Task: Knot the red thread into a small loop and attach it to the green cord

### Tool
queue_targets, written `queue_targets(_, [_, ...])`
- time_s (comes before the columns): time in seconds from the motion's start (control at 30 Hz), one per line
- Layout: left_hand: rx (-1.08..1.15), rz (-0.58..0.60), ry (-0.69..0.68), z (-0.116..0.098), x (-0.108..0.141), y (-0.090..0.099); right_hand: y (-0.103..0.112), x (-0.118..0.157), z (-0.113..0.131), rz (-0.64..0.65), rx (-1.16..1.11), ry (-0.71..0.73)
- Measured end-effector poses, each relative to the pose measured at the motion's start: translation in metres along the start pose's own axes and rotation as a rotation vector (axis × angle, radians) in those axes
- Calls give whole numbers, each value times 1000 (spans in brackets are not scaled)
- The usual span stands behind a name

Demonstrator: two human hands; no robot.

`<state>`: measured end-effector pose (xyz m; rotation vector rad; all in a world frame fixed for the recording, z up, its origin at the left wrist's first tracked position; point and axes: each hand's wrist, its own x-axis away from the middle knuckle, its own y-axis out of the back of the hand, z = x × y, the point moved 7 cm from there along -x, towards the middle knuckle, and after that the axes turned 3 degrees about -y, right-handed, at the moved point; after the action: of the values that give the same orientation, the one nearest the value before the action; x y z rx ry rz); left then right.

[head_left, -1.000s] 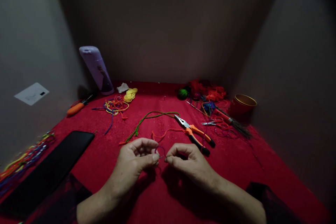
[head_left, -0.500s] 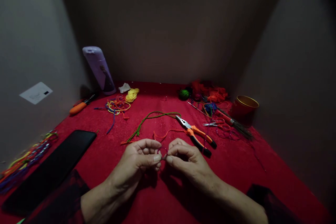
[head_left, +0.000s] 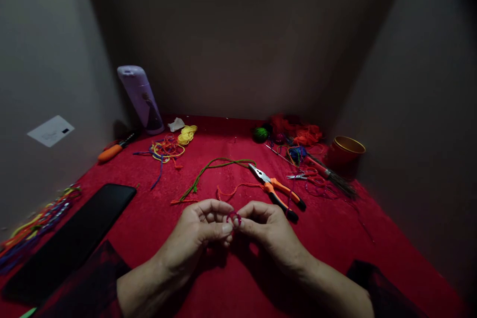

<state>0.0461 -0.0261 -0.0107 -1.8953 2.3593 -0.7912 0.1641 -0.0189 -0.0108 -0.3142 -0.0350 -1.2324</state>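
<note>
- A small magenta loop (head_left: 234,213) is held up in front of the body, in the narrow space between the left hand (head_left: 194,231) and the right hand (head_left: 274,233), above the red surface (head_left: 320,243).
- The left side of the loop is pinched between the thumb and fingers of the left hand; the other fingers are curled behind.
- The right side is met by the thumb and forefinger of the right hand, which are closed narrowly on the cord; how much of it is gripped there is too small to tell.
- Neither hand can be called nearer: the loop is touched from both sides, and the two sets of fingertips are brought almost together.
- No long axis is shown by the loop, which is roughly round; its opening is faced toward the viewer, and its upper arc is left exposed between the fingers.
- Beyond the hands, the pliers (head_left: 272,183) are laid slantwise, with the handles pointed toward the right hand.
- A magenta strand (head_left: 291,193) is draped across those handles; whether it is joined to the loop cannot be told.
</note>
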Motion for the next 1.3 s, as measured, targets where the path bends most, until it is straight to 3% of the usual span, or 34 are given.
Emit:
queue_targets(0.27, [1,-40,-47,-6,2,3,-2,2,-3,19,86,38])
queue_targets(0.53, [39,-20,-62,-5,-1,3,-14,2,-11,121,-39,-55])
queue_targets(0.77, [45,-83,-44,-7,0,7,-13,2,-12,156,-178,-82])
queue_targets(0.93, [53,-116,-43,-8,1,8,-9,1,-11,110,-90,-67])
queue_targets(1.13, [26,-75,-32,-6,1,3,-6,0,-6,36,-27,-37])
queue_targets(1.3, [5,-68,-4,-4,2,1,-2,0,0,47,32,-69])
